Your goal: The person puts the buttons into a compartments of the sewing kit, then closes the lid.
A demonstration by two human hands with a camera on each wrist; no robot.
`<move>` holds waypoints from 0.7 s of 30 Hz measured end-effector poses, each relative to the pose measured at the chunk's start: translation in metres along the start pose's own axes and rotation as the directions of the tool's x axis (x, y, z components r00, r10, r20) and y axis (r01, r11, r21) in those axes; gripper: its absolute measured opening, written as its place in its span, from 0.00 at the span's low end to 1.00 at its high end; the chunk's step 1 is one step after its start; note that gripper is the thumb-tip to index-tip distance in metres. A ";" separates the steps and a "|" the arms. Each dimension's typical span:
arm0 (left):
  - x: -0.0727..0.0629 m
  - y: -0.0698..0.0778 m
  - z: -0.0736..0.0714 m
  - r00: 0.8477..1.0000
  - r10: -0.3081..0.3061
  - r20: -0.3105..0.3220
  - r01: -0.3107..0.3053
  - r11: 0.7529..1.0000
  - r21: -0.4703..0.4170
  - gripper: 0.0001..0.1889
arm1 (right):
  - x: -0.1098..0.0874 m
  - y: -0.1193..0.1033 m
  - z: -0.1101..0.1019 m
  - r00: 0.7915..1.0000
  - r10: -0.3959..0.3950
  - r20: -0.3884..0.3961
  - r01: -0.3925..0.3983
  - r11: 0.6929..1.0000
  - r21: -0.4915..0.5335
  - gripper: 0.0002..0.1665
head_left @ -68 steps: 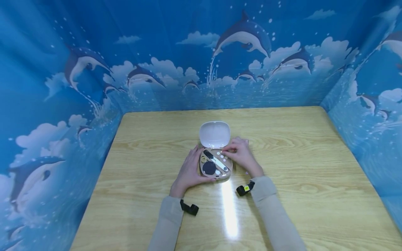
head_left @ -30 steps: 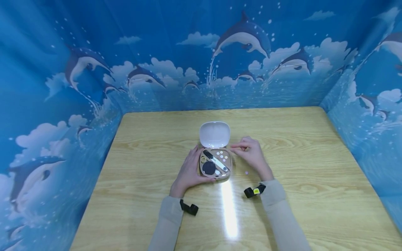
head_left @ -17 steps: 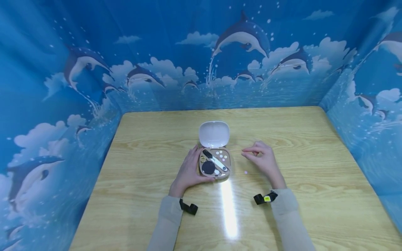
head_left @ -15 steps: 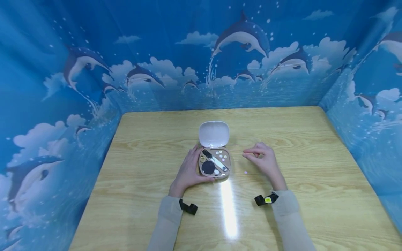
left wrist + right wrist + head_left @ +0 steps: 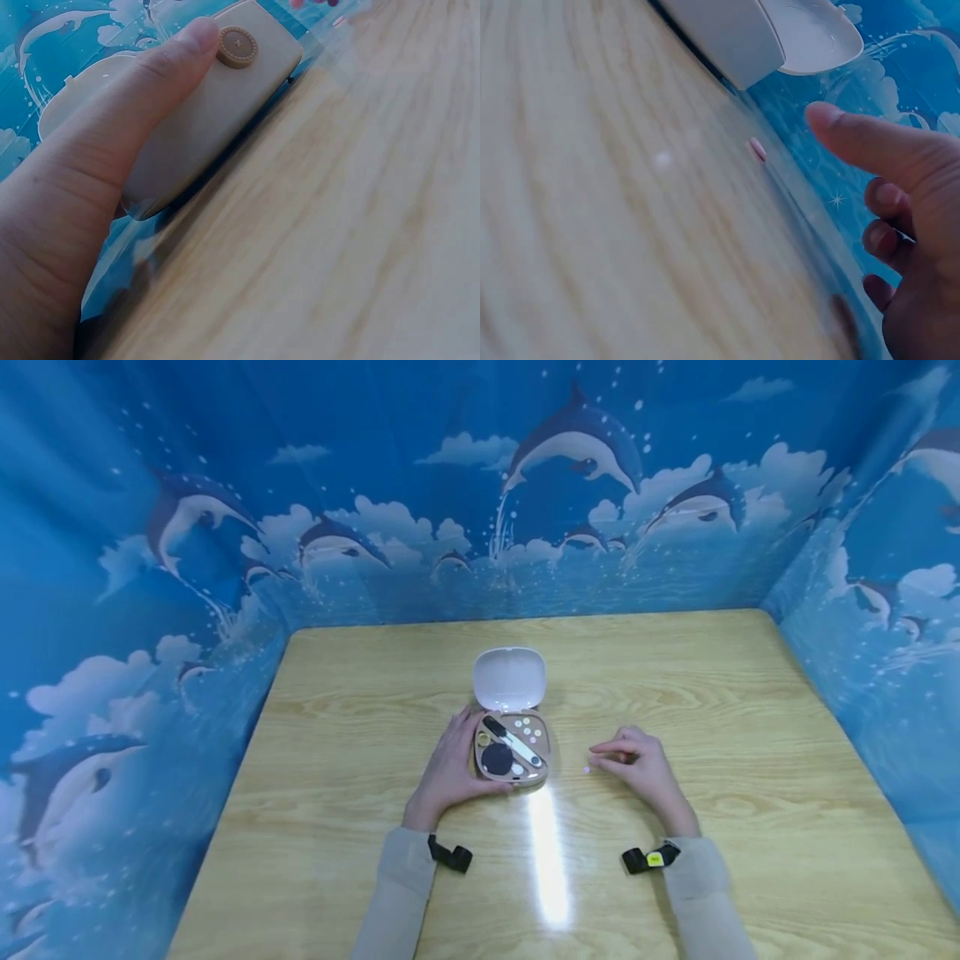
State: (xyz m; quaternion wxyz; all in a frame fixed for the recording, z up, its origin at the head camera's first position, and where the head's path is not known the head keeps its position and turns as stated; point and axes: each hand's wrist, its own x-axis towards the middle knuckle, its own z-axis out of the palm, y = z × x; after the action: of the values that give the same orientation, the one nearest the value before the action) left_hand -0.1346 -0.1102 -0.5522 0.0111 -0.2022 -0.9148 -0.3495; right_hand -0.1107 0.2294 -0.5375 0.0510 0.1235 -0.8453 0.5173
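A sewing kit box [image 5: 214, 112] stands on the table with its white lid [image 5: 510, 679] raised at the back. My left hand [image 5: 448, 770] grips the box from the left, thumb along the front beside a tan button-shaped catch [image 5: 238, 46]. Inside lie several small pale buttons [image 5: 527, 732], a white tool with a black end [image 5: 519, 745], a black disc [image 5: 497, 759] and a gold ring-like piece [image 5: 483, 739]. A small pink button [image 5: 757, 149] lies on the tabletop right of the box. My right hand [image 5: 641, 768] hovers beside it, thumb extended, holding nothing visible.
The wooden table [image 5: 360, 693] reaches out on every side of the box. A blue curtain [image 5: 420, 577] printed with dolphins surrounds its back and sides. Each wrist carries a black camera [image 5: 452, 858]. Bright glare crosses the tabletop in front of the box.
My right hand has drawn away from the box's button compartment, moved right, then come down toward the pink button on the table. My left hand stays on the box.
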 end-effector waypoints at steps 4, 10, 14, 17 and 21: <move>0.000 -0.001 -0.001 1.000 -0.009 0.008 0.009 1.000 0.001 0.68 | -0.004 0.009 0.002 0.998 -0.050 0.023 0.051 0.999 -0.019 0.14; 0.001 0.001 -0.002 1.000 -0.008 0.010 0.008 1.000 -0.004 0.69 | -0.004 0.016 0.005 0.989 -0.139 0.042 0.142 0.987 -0.079 0.15; 0.001 0.001 -0.003 1.000 -0.015 0.017 0.015 1.000 -0.002 0.69 | -0.003 0.017 0.006 0.986 -0.160 0.055 0.166 0.978 -0.125 0.15; 0.001 0.001 -0.004 1.000 -0.014 0.019 0.014 1.000 0.001 0.69 | -0.003 0.016 0.007 0.986 -0.155 0.062 0.162 0.977 -0.136 0.14; 0.000 0.001 -0.005 1.000 -0.005 0.010 0.005 1.000 -0.008 0.69 | -0.003 0.014 0.007 0.986 -0.151 0.068 0.160 0.976 -0.146 0.12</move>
State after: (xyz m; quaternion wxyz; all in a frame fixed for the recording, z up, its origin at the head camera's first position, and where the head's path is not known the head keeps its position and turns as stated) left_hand -0.1349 -0.1124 -0.5480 0.0049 -0.2018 -0.9139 -0.3521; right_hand -0.1109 0.2295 -0.5539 0.0767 0.1996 -0.8709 0.4424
